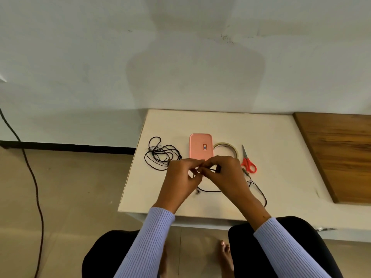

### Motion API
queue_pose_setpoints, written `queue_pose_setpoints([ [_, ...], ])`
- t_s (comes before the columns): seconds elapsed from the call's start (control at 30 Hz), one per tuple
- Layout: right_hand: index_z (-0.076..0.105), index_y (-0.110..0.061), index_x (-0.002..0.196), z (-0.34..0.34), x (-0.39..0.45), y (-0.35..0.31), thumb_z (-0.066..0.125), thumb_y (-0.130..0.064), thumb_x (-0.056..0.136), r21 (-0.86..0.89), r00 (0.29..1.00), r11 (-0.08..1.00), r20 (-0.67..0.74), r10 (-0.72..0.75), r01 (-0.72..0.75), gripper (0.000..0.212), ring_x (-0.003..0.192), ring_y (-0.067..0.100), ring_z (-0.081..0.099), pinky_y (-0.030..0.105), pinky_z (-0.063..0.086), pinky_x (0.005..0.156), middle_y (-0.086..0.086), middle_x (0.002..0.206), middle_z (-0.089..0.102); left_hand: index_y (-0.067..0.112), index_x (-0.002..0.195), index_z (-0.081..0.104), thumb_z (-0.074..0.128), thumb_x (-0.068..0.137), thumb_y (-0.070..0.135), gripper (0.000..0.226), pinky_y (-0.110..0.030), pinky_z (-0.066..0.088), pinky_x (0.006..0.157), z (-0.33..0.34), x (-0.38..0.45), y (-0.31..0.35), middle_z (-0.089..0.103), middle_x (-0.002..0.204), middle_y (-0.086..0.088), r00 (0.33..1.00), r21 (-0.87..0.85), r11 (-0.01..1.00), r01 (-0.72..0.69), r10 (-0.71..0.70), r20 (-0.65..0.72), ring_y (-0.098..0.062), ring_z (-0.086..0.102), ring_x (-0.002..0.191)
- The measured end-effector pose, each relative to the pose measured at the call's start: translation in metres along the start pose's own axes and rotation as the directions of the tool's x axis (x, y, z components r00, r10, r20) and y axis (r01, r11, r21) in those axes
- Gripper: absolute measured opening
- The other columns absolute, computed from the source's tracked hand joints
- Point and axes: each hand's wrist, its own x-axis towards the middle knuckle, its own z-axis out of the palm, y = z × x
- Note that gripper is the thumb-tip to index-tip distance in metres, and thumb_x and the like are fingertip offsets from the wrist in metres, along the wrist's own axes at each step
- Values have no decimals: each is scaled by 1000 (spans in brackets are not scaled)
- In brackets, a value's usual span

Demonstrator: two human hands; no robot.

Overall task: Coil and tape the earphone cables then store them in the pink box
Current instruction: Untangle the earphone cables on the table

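Both hands meet over the middle of the white table (281,157), fingers curled. Left hand (180,175) and right hand (224,171) each pinch a black earphone cable (210,190) between fingertips, thumbs close together; a short run of it shows between the two grips. The cable's slack droops under the hands in a loop toward the near edge, then trails right, past the right wrist, almost to that edge.

Pink box (201,146), lid on, just beyond the hands, its near end hidden by the knuckles. Tape roll (225,149) lies flat just beside the box, on its right. Red-handled scissors (248,161) right of the tape, blades pointing to the far edge. Second earphone cable (160,153), loose tangle, near the left edge.
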Motion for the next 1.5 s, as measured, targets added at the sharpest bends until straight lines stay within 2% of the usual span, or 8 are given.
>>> queue_pose_setpoints([
  [0.23,74,-27,79,-13,2,-1,76,-23,75,157,999,986,33,42,-47,7,62,20,59,25,46,60,-12,72,69,13,101,74,69,83,9,20,-4,45,74,-8,0,-6,74,85,-2,985,-69,993,97,-106,-139,-7,66,77],
  [0.4,75,-22,80,-34,1,10,76,-20,76,124,997,991,54,53,-59,5,61,-8,57,5,41,58,-13,76,69,11,94,75,71,80,4,17,-3,45,70,-15,-1,-10,72,76,6,967,-143,980,139,-166,-192,4,65,71],
  [0.53,69,-36,71,-47,1,20,76,-20,75,113,999,992,-9,51,-50,18,60,-4,55,6,40,59,-22,72,68,12,93,76,72,79,7,15,-11,51,74,-18,-1,-19,73,76,5,949,-158,972,172,-207,-239,-1,67,73],
  [0.83,73,-24,79,-27,0,17,75,-23,77,22,997,999,-56,-48,49,3,62,9,54,23,45,60,-13,77,69,33,118,64,81,69,29,52,-13,45,62,-14,-3,-17,72,97,10,991,121,983,136,-135,-21,-5,61,63],
  [0.93,73,-22,82,-13,0,8,74,-24,79,-38,994,993,-4,-112,112,4,62,5,54,20,44,58,-12,76,66,28,108,71,77,75,30,34,-21,52,66,-5,-2,-8,73,101,11,999,30,999,37,-37,-17,-2,63,72],
  [1.03,74,-19,84,-7,3,4,74,-19,78,17,993,993,-15,-114,114,5,59,0,52,11,38,55,-12,74,63,22,102,74,72,80,27,23,-14,47,65,-3,-1,-5,75,87,5,996,17,1000,18,-16,-84,-3,64,69],
  [1.3,76,-23,80,-32,5,12,77,-19,75,106,1000,994,-5,-16,17,7,61,-6,52,8,38,57,-16,74,68,12,94,76,71,81,10,14,-6,48,68,-25,-1,-18,71,74,7,969,-58,993,99,-109,-223,1,66,68],
  [1.5,71,-35,74,-39,5,23,76,-22,76,102,999,994,-40,35,-30,14,58,8,47,18,41,58,-20,76,69,13,95,75,70,82,11,14,-9,51,69,-28,-4,-24,72,77,7,956,-87,984,154,-171,-240,0,67,70],
])
